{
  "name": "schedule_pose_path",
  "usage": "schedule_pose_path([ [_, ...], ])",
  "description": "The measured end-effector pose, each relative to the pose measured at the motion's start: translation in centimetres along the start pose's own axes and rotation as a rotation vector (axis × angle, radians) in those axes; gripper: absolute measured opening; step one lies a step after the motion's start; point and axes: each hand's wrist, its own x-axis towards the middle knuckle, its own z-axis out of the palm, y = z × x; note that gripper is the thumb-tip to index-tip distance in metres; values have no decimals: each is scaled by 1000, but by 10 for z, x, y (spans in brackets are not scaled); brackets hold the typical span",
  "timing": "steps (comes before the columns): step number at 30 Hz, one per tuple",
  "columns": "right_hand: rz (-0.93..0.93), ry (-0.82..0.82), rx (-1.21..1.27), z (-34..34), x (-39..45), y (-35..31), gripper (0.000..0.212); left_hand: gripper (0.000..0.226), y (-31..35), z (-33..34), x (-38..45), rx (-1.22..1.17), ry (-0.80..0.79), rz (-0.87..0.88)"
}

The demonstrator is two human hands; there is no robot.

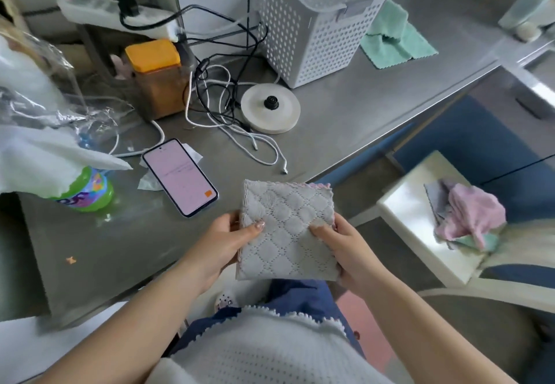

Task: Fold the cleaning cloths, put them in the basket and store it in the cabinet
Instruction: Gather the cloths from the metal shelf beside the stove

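1. The left hand [223, 241] and right hand [345, 247] each pinch a side of the folded grey quilted cloth [288, 233], thumbs on top, just off the desk [345, 113] edge.
2. The perforated grey basket [315, 23] stands at 12 o'clock, a green cloth [396, 38] beside it.
3. At 3 o'clock, seemingly unfolded, lies a pile of cloths [468, 215].

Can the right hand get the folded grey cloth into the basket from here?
Probably yes. The right hand and left hand grip the grey cloth; the basket stands open-topped across the counter, with only a kettle base between.
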Motion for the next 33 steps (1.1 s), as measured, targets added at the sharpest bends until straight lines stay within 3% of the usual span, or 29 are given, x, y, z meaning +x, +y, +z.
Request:
schedule_pose_path([
  [12,7,-12,-104,-81,102,-90,28,17,49,70,110,56,63,-30],
  [21,-17,-28,-456,-156,226,-202,18,49,106,144,212,107,195,-57],
  [25,-99,-58,-681,-162,267,-238,25,14,119,169,248,-25,292,-74],
  [29,-121,-106,-789,-162,295,-251,40,15,126,180,267,-12,353,-95],
  [33,-117,-152,-873,-162,311,-254,40,15,128,183,277,30,402,-128],
])
